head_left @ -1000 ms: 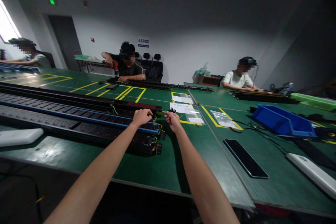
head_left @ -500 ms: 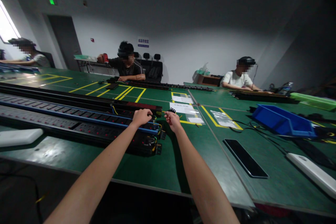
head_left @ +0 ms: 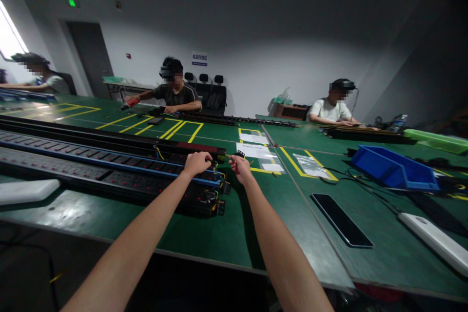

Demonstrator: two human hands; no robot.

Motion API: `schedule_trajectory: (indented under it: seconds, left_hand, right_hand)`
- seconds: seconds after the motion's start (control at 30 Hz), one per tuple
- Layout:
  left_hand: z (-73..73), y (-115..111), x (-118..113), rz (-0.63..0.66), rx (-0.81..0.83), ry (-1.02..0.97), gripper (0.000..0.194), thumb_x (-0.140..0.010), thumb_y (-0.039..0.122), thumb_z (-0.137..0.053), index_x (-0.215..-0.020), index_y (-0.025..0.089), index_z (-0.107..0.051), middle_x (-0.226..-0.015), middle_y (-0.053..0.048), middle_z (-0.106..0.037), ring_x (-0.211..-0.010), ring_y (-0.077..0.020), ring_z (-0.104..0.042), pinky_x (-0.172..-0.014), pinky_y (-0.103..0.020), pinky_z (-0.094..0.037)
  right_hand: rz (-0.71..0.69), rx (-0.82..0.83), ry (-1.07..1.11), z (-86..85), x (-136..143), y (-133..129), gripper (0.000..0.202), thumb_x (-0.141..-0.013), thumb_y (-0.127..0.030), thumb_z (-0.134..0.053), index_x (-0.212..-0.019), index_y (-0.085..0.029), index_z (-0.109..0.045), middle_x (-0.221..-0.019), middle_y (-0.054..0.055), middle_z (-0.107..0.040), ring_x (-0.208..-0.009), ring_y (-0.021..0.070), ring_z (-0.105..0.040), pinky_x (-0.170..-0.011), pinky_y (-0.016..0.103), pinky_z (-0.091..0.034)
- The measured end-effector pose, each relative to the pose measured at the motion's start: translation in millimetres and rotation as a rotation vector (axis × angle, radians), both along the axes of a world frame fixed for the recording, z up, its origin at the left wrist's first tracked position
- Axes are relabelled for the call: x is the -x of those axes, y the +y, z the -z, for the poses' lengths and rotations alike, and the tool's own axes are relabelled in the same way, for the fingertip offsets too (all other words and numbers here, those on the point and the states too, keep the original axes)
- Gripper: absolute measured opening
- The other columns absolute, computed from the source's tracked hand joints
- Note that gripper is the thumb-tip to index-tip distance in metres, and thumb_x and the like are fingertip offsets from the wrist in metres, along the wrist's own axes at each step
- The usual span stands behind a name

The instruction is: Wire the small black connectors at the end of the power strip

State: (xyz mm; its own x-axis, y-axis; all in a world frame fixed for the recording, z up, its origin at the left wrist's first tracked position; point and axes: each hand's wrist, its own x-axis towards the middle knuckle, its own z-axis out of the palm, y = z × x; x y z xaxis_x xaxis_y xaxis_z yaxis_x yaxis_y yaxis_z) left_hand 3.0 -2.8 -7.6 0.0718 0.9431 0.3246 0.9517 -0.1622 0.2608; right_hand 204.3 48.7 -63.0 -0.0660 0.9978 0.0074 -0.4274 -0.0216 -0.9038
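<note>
Several long black power strips [head_left: 109, 168] lie side by side on the green table [head_left: 204, 234], running from the left to the middle. My left hand [head_left: 197, 163] is closed on the right end of a strip, where coloured wires stick out. My right hand [head_left: 239, 166] is just to the right of it, pinching a small black plastic part [head_left: 239, 154] between its fingertips. A thin yellow wire runs between the two hands.
A black phone [head_left: 341, 220] lies face up at the right, a blue bin [head_left: 395, 168] behind it, white bars at both sides. Paper sheets [head_left: 256, 151] lie in yellow-taped boxes. Three other people sit at the far tables.
My hands have stayed in place. The person at the far middle table has lowered a red tool from near their head down to the table on the left.
</note>
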Motion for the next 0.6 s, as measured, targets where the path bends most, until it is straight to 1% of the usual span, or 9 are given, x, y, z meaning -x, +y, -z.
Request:
schedule_trajectory:
  seconds: [0.23, 0.6]
  left_hand:
    - [-1.6, -1.3, -0.8, -0.001, 0.002, 0.003, 0.028, -0.079, 0.031, -0.057, -0.099, 0.031, -0.076, -0.104, 0.001, -0.078, -0.103, -0.0248, -0.069, -0.093, -0.035, -0.046]
    - [-1.8, -1.5, -1.2, -0.011, 0.009, 0.005, 0.028, -0.079, 0.031, -0.057, -0.100, 0.031, -0.076, -0.104, 0.000, -0.078, -0.103, -0.0247, -0.069, -0.094, -0.035, -0.046]
  right_hand:
    - [0.004, 0.003, 0.006, -2.5, 0.8, -2.3, 0.013, -0.070, -0.023, -0.074, -0.075, -0.012, -0.070, -0.060, 0.002, -0.064, -0.043, 0.0037, -0.043, -0.034, 0.014, -0.029]
    - [0.009, -0.001, -0.008, -2.7, 1.4, -1.6, 0.015, -0.070, -0.026, -0.076, -0.074, -0.013, -0.068, -0.059, 0.001, -0.063, -0.043, 0.0043, -0.043, -0.035, 0.015, -0.030]
